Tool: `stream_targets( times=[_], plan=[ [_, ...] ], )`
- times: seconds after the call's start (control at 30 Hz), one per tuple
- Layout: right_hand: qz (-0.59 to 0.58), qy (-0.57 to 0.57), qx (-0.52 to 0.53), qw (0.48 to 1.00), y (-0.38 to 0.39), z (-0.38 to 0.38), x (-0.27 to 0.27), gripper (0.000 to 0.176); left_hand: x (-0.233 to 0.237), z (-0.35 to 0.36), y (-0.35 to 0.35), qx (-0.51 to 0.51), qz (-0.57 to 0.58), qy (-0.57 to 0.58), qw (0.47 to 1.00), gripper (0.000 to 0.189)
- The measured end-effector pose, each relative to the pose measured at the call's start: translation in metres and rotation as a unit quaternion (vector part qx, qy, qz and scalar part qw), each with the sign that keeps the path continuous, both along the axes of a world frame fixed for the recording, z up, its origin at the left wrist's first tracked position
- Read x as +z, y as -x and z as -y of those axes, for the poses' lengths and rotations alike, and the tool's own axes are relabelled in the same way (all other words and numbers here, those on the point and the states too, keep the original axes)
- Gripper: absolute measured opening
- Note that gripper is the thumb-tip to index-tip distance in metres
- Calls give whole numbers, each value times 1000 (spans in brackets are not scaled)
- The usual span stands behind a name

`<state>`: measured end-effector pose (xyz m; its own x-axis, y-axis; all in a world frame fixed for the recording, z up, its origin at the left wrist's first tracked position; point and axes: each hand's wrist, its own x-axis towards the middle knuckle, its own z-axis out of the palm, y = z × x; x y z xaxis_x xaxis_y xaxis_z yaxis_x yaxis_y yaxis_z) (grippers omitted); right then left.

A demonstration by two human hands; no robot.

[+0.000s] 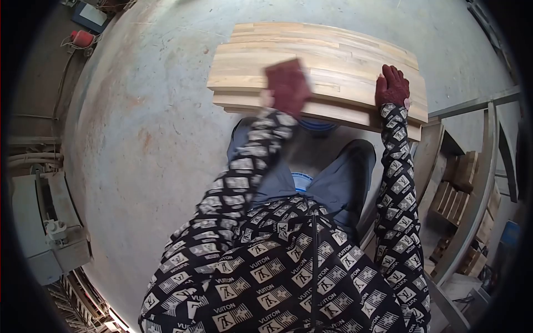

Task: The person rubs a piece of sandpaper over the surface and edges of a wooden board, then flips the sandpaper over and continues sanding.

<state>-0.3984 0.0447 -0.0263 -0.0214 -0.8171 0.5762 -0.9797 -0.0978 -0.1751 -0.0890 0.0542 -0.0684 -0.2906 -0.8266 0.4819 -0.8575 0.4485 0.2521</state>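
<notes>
A light, strip-glued wooden board (pixel 327 61) lies on top of a stack in front of my knees. Below its near edge shows another wooden board (pixel 239 99). My left hand (pixel 290 91), in a dark red glove, is smeared by motion over the near edge of the top board. It looks closed, with a square-edged dark red shape at its front; glove and held item cannot be told apart. On the right end of the board rests my right hand (pixel 392 89), in a matching glove, laid flat with fingers extended.
Under the boards a blue round object (pixel 317 125) shows partly, and a blue-and-white rim (pixel 302 181) lies between my legs. To the right stands a metal frame (pixel 488 166) with wooden crates (pixel 451 202). A grey machine (pixel 47 222) is at the left, a red object (pixel 82 39) at far left.
</notes>
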Motion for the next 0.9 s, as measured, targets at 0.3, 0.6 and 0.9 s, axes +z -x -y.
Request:
stream_targets(
  times=[0.3, 0.6, 0.9],
  plan=[
    [15, -42, -27, 999, 0, -2, 4, 35, 7, 32, -139, 203, -14, -29, 979, 31],
    [1, 9, -1, 1000, -3, -1, 1, 30, 42, -20, 52, -189, 34, -94, 977, 65],
    [18, 7, -8, 1000, -2, -4, 6, 31, 28, 17, -159, -22, 125, -90, 988, 58]
  ],
)
